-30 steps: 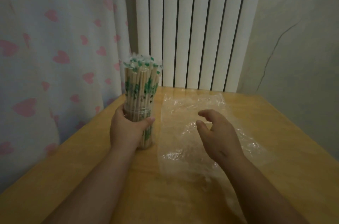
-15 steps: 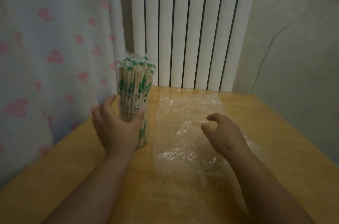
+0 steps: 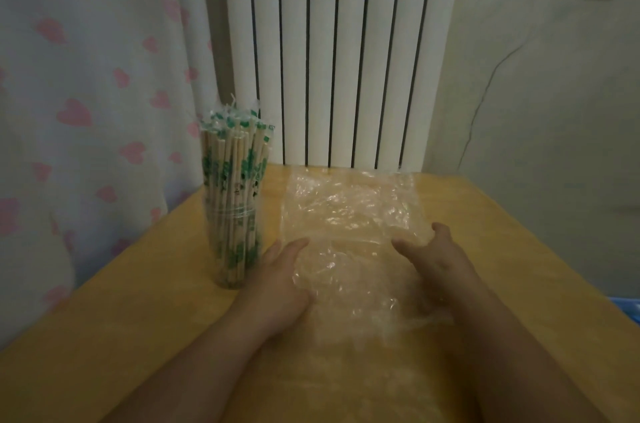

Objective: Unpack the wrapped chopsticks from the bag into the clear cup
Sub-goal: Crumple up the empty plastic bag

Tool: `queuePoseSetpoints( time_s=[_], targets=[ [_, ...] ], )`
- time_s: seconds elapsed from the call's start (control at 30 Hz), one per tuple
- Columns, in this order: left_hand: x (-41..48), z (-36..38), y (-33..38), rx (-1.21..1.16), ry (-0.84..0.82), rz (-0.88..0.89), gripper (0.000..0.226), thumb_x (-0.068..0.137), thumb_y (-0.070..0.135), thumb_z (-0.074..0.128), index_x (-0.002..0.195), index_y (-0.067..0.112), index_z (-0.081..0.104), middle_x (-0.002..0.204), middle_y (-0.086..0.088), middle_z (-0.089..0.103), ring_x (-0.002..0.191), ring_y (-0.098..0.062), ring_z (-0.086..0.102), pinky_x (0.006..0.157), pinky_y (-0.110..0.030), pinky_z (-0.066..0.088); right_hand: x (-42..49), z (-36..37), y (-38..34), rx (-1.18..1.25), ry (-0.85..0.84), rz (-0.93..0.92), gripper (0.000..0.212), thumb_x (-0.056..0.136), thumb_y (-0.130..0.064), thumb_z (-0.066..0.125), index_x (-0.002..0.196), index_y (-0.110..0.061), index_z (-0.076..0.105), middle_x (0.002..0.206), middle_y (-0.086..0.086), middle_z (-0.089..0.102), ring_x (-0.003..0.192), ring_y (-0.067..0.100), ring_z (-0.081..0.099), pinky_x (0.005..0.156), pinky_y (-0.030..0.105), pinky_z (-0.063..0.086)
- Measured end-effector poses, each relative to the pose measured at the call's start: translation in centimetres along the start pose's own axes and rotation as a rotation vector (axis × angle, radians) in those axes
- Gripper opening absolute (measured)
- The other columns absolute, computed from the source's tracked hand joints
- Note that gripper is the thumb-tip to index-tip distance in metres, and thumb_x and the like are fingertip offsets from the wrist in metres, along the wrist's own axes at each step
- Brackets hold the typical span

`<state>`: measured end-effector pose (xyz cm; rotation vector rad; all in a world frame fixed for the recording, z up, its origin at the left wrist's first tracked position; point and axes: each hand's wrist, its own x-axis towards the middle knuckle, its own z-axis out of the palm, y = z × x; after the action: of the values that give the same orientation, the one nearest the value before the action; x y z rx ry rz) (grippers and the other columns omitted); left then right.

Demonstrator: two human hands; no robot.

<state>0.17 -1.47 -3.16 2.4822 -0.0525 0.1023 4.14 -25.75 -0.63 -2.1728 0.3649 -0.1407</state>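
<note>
From the head view, the wrapped chopsticks (image 3: 235,166) stand packed upright in the clear cup (image 3: 232,249), long axis vertical and green-printed tips at the top. The cup sits on the worktop (image 3: 491,214) at about 10 o'clock from my left grip (image 3: 280,280), near it but not touching. That grip is the nearer of the two by far.

The bag (image 3: 349,225) lies flat and crinkled between both grips, its long axis running from 12 to 6 o'clock. It looks empty to me; I see no chopstick through the film.

My left grip lies flat on the bag's left edge with its fingers straight, holding nothing. My right grip (image 3: 438,261) rests on the bag's right part at about 3 o'clock from the left one, thumb and fingers apart and loosely bent. I cannot tell whether it pinches the film.

I judge the unpacking done. Whatever comes next turns on the bag, which both grips flank.
</note>
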Motion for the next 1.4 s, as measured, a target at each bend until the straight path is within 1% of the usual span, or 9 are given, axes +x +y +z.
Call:
queuePoseSetpoints(
  time_s=[0.2, 0.5, 0.6, 0.67, 0.83, 1.0, 1.13, 1.27, 1.4],
  targets=[
    [0.1, -1.5, 0.5, -0.598, 0.057, -0.037, 0.065, 0.088, 0.037, 0.067, 0.143, 0.044, 0.033, 0.148, 0.003, 0.039, 0.112, -0.015, 0.053, 0.075, -0.030, 0.054, -1.8, -1.4, -2.2, 0.191, -0.208, -0.137, 0.035, 0.086, -0.003, 0.061, 0.119, -0.015, 0.068, 0.081, 0.006, 0.068, 0.052, 0.012, 0.045, 0.044, 0.020, 0.035],
    [-0.9, -1.4, 1.4, -0.508, -0.068, 0.263, 0.120, 0.046, 0.076, 0.074, 0.136, 0.071, -0.005, 0.155, 0.023, 0.017, 0.138, -0.001, 0.025, 0.107, -0.030, 0.036, -5.7, -1.5, -4.8, 0.335, -0.648, -0.219, 0.028, 0.083, -0.002, 0.057, 0.061, -0.015, 0.071, 0.065, 0.009, 0.054, 0.058, 0.024, 0.040, 0.057, 0.036, 0.027],
    [-1.4, -0.9, 1.3, -0.512, -0.197, 0.282, 0.122, 0.054, 0.053, 0.087, 0.152, 0.039, 0.016, 0.122, 0.023, 0.062, 0.110, 0.007, 0.059, 0.089, -0.018, 0.048, -6.8, 0.2, -5.3, 0.004, -0.542, -0.321, 0.022, 0.091, -0.012, 0.056, 0.075, -0.002, 0.066, 0.071, 0.010, 0.054, 0.064, 0.022, 0.049, 0.057, 0.027, 0.041],
    [-1.6, -0.6, 1.6, -0.567, -0.222, 0.244, 0.078, 0.066, 0.035, 0.085, 0.136, 0.027, 0.051, 0.095, 0.013, 0.074, 0.086, -0.006, 0.070, 0.074, -0.030, 0.056, -7.1, 1.0, -5.5, 0.003, -0.477, -0.304, 0.024, 0.094, -0.014, 0.055, 0.073, -0.004, 0.062, 0.066, 0.005, 0.056, 0.055, 0.013, 0.053, 0.051, 0.020, 0.042],
    [-1.2, -0.7, 2.0, -0.849, -0.025, 0.125, 0.017, 0.090, 0.003, 0.062, 0.094, 0.016, 0.073, 0.063, -0.014, 0.061, 0.048, -0.025, 0.045, 0.044, -0.028, 0.037, -6.5, -0.4, -5.6, 0.266, -0.515, -0.270, 0.016, 0.091, -0.015, 0.061, 0.092, -0.002, 0.071, 0.080, 0.008, 0.070, 0.067, 0.015, 0.064, 0.065, 0.030, 0.052],
    [-1.1, -1.1, 2.0, -0.812, 0.051, 0.058, 0.018, 0.089, 0.004, 0.062, 0.080, -0.009, 0.058, 0.062, -0.017, 0.052, 0.054, -0.027, 0.043, 0.044, -0.025, 0.036, -6.3, -1.5, -5.9, -0.114, 0.012, -0.584, 0.060, 0.080, -0.028, 0.068, 0.135, -0.038, 0.045, 0.135, -0.009, 0.045, 0.117, 0.013, 0.049, 0.090, 0.040, 0.051],
    [-1.7, -1.6, 2.3, -0.756, 0.043, 0.100, 0.020, 0.090, 0.004, 0.060, 0.071, 0.001, 0.061, 0.052, -0.012, 0.048, 0.042, -0.017, 0.043, 0.040, -0.019, 0.034, -7.2, -0.1, -5.9, -0.093, -0.405, -0.665, 0.090, 0.074, -0.049, 0.077, 0.140, -0.066, 0.017, 0.158, -0.025, 0.011, 0.143, 0.013, 0.021, 0.109, 0.044, 0.037],
    [-2.0, -1.7, 2.6, -0.807, 0.061, 0.130, 0.025, 0.090, 0.000, 0.057, 0.075, 0.016, 0.069, 0.059, -0.011, 0.063, 0.053, -0.016, 0.058, 0.051, -0.025, 0.046, -7.4, 2.1, -5.7, -0.146, -0.584, -0.543, 0.106, 0.065, -0.048, 0.085, 0.147, -0.051, 0.017, 0.128, -0.021, 0.051, 0.107, 0.000, 0.051, 0.082, 0.016, 0.045],
    [-2.2, -1.3, 3.0, -0.713, 0.125, 0.194, 0.026, 0.090, 0.008, 0.060, 0.099, 0.031, 0.053, 0.075, -0.004, 0.068, 0.058, -0.008, 0.061, 0.054, -0.024, 0.049, -7.0, 3.1, -5.5, -0.283, -0.432, -0.610, 0.062, 0.069, -0.030, 0.081, 0.121, -0.033, 0.048, 0.100, -0.012, 0.065, 0.086, 0.007, 0.063, 0.070, 0.028, 0.057]
  ],
)
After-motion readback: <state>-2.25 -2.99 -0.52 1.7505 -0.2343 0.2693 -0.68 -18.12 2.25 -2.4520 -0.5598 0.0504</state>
